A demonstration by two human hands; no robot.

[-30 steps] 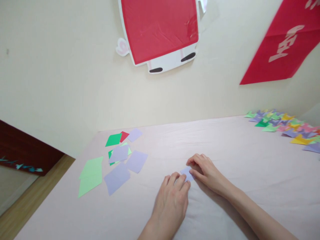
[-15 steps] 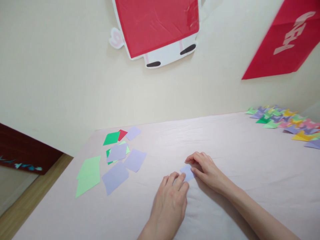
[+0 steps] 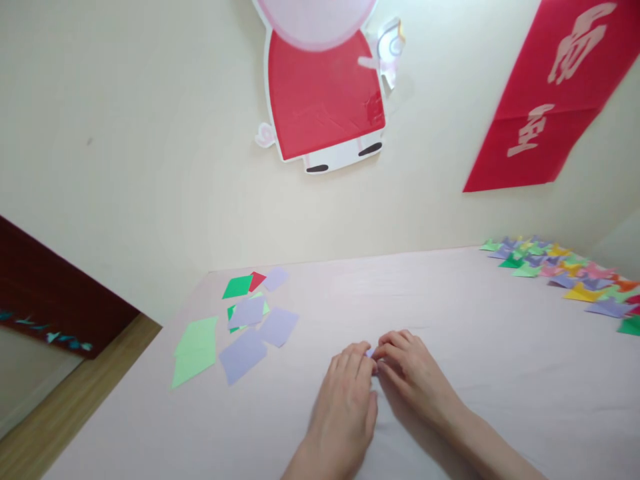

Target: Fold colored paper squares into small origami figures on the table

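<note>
Lavender paper piece point(image 3: 370, 353) caught between the fingers of both hands, low on the cloth-covered surface point(image 3: 360, 287), near its middle. Left hand point(image 3: 345, 393) laid back-upward at its left side; right hand point(image 3: 415, 373) reaching in from the right, thumb and forefinger close together at its edge. Nearly meeting at the fingertips, apart at the wrists; clamped on the paper or merely pressing, cannot tell. Broad stretch of pale cloth running back to the wall point(image 3: 150, 167), softly creased toward the right. Left edge of the surface slanting away beside wood-toned floor point(image 3: 95, 380). Well left of the hands, flat, thin, straight-cut sheets, some overlapping: lavender sheets point(image 3: 243, 357), light green sheets point(image 3: 196, 353), dark green sheet point(image 3: 237, 287), red sheet point(image 3: 257, 281). At far right, rows of pointed folded pieces point(image 3: 583, 293), mixed in colour, cut off by the frame. Mostly hidden under fingers: outline and folds of the lavender paper piece.
</note>
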